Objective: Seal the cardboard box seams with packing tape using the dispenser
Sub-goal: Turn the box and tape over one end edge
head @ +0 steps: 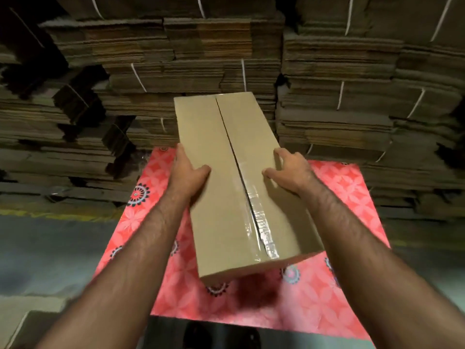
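Stacks of flat cardboard (226, 59) behind, pink floral table (339, 285) w/ long cardboard box (221, 197) on it. Left hand (187, 170) & right hand (288, 171) grip its sides, fingers curled. Clear tape (261, 222) covers near part of seam.

Blocked ahead by stacked flat cardboard (226, 59) just behind the long box (226, 192); open red cloth (352, 197) on either side of the box and bare floor (50, 248) at left
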A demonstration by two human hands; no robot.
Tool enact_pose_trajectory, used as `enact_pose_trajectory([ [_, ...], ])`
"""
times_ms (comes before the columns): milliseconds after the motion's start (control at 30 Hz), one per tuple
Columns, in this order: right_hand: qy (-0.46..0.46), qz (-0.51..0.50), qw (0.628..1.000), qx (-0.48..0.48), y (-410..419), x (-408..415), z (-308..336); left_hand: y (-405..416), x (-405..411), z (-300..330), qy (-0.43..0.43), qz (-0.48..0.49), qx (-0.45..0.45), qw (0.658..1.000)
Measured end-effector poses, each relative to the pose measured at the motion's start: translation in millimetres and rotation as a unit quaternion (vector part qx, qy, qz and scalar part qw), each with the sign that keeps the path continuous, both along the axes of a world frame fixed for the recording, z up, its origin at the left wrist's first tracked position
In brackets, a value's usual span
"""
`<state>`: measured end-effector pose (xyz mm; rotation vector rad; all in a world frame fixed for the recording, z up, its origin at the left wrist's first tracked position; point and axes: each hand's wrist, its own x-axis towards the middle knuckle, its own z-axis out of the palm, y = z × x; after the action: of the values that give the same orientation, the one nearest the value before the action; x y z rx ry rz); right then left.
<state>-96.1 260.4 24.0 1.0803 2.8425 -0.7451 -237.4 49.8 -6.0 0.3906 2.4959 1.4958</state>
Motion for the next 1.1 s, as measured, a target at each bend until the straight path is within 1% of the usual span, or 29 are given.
enact_pose_trajectory([
  [167, 0.009, -0.053, 0.998, -0.015, -18.3, 19.0, -12.3, 17.6, -35.5, -8.8, -0.043, -0.078, -0.014, 0.996],
  [300, 0.050, -0.090, 0.994, -0.019, -41.1, 29.3, -20.6, 17.0, -44.0, -9.6, -0.051, -0.131, -0.058, 0.988],
  [433, 0.028, -0.080, 0.996, -0.010, -65.6, 50.2, -17.2, -3.4, -26.9, -8.4, 0.029, -0.167, -0.104, 0.980],
  [500, 0.031, -0.089, 0.995, 0.016, -83.3, 72.2, -20.8, -26.8, -3.7, -15.9, 0.065, -0.195, -0.135, 0.969],
  [567, 0.036, -0.103, 0.994, 0.032, -106.0, 93.9, -27.4, -55.6, 29.0, -22.6, 0.090, -0.216, -0.134, 0.963],
  [667, 0.064, -0.119, 0.991, 0.023, -124.6, 106.7, -39.5, -74.8, 56.3, -28.2, 0.113, -0.190, -0.136, 0.966],
  [800, 0.091, -0.115, 0.989, -0.001, -109.4, 98.1, -49.2, -56.8, 48.3, -25.1, 0.127, -0.189, -0.161, 0.960],
  [867, 0.131, -0.109, 0.985, -0.028, -91.2, 99.4, -48.2, -51.0, 44.1, -25.5, 0.139, -0.195, -0.171, 0.956],
  [933, 0.211, -0.174, 0.961, -0.035, -69.0, 113.0, -55.4, -52.0, 41.3, -25.6, 0.147, -0.198, -0.181, 0.952],
  [967, 0.225, -0.223, 0.948, -0.026, -55.9, 125.8, -65.4, -53.5, 41.5, -25.5, 0.164, -0.193, -0.188, 0.949],
  [1000, 0.207, -0.269, 0.940, -0.013, -43.7, 141.0, -77.0, -55.0, 43.3, -24.3, 0.192, -0.184, -0.192, 0.945],
  [1033, 0.164, -0.300, 0.940, -0.001, -31.7, 158.0, -92.8, -56.5, 47.1, -23.2, 0.222, -0.176, -0.189, 0.940],
  [1100, 0.047, -0.305, 0.951, 0.000, -9.9, 189.2, -128.3, -59.8, 58.0, -20.9, 0.268, -0.156, -0.172, 0.935],
])
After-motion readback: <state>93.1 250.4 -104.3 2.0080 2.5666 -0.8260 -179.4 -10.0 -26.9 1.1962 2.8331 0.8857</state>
